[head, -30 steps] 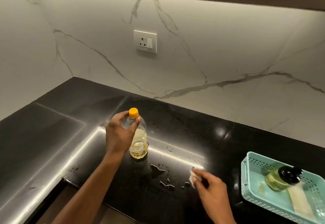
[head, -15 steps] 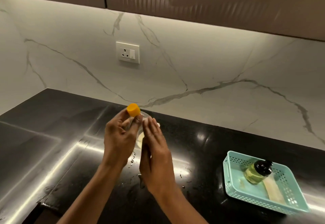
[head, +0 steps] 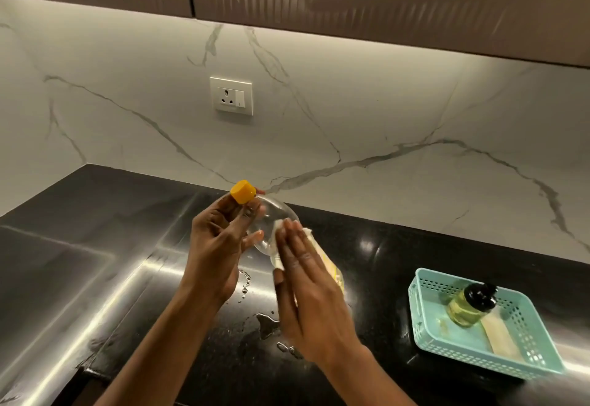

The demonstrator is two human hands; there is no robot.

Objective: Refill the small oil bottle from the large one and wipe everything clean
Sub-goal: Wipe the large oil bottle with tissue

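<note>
Aloft, left hand [head: 217, 247] grips large bottle [head: 278, 215] near its cap [head: 243, 191]; right hand [head: 311, 297], fingers [head: 294, 244] straight, presses tissue [head: 277, 231] against it.

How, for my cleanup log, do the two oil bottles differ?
The large bottle has an orange cap; the small bottle has a black one. The large bottle is held tilted by the left hand, the right hand pressing a tissue to it; the small bottle sits untouched in the teal basket. Both are capped and hold yellowish oil.
</note>
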